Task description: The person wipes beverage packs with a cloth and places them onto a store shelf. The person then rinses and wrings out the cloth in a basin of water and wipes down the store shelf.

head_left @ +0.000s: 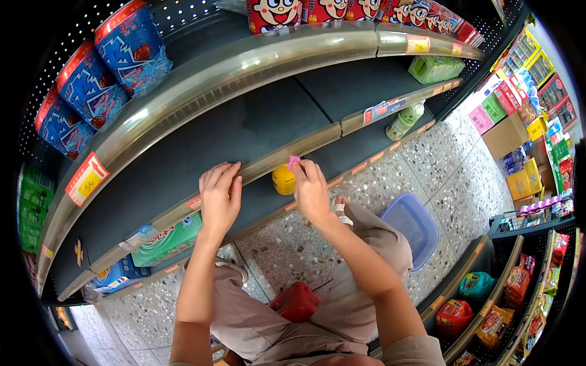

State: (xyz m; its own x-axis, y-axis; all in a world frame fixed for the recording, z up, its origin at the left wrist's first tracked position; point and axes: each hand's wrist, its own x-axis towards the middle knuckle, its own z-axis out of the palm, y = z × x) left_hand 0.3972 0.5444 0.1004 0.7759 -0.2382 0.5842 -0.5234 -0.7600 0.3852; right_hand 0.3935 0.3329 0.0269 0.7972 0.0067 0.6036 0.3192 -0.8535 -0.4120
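My right hand [312,190] is closed on a small pink piece that looks like cloth [293,162], at the front edge of the middle shelf. Just below that edge, a yellow container [283,180] stands on the bottom shelf, partly covered by the edge and my fingers. My left hand [220,194] rests at the same shelf edge [268,160], farther left. Its fingers lie over the edge with the thumb apart, and it holds nothing. Beneath it is a green package [171,241] on the bottom shelf.
Blue snack tubs [131,49] and red cartons [274,13] fill parts of the upper shelf. A green bottle [405,121] stands on the bottom shelf at right. On the floor are a blue-purple basin [412,232] and a red object [295,302] between my legs.
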